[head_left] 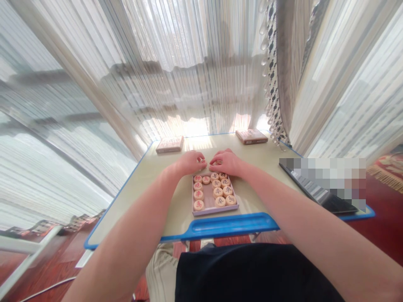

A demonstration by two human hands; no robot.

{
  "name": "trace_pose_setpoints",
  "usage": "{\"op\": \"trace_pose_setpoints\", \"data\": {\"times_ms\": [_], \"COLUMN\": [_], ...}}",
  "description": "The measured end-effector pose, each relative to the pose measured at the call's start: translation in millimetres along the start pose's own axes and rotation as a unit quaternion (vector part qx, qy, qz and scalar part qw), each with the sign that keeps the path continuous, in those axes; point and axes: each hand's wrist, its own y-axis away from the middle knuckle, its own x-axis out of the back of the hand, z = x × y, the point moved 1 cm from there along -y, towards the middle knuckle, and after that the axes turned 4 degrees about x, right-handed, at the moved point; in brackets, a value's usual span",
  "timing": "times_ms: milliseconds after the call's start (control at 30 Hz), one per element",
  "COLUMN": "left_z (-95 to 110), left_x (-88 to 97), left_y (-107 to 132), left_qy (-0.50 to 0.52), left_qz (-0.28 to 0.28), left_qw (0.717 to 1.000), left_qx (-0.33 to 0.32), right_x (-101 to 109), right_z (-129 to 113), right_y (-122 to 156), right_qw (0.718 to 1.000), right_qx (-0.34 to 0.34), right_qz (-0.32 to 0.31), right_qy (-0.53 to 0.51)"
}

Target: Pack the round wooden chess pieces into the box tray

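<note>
A shallow pale box (215, 212) of xiangqi pieces lies near the table's front edge. Red-marked pieces (198, 195) line its left side, with one more (205, 180) in the top row. Black-marked pieces (218, 192) fill two columns on the right; bare box floor shows between the two groups. My left hand (190, 162) is just beyond the box's far left corner, thumb and fingers curled together. Past the far right corner is my right hand (228, 162), its fingers bent inward, facing the left. Whatever small thing either hand's fingertips hold is too hard to make out.
The pale table (151, 188) has a blue edge with a blue grip (233, 225) in front. Two flat boxes stand at the back, one left (170, 144), one right (251, 136). A dark, glossy flat device (327, 195) lies at right. Striped curtains (201, 84) hang behind.
</note>
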Motion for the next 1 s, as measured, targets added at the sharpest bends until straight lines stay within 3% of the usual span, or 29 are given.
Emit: {"op": "trace_pose_setpoints", "data": {"times_ms": [333, 533, 700, 867, 1000], "left_z": [1, -4, -7, -6, -5], "left_x": [0.3, -3.1, -5.2, -4.1, -2.8], "left_y": [0, -2, -3, -3, -1], "left_qy": [0.002, 0.009, 0.016, 0.012, 0.011], "left_qz": [-0.005, 0.003, 0.009, 0.005, 0.007], "left_qw": [1.0, 1.0, 1.0, 1.0, 1.0], "left_qx": [0.012, 0.015, 0.017, 0.018, 0.021], "right_x": [0, 1, -1, 7, 11], "right_z": [4, 3, 3, 0, -2], "right_y": [-2, 0, -1, -1, 2], "right_qw": [0.999, 0.995, 0.998, 0.998, 1.0], "right_qx": [-0.021, 0.046, 0.03, -0.012, 0.001], "right_qz": [0.009, 0.075, 0.035, 0.041, -0.018], "right_qy": [0.036, 0.051, 0.037, 0.043, 0.021]}}
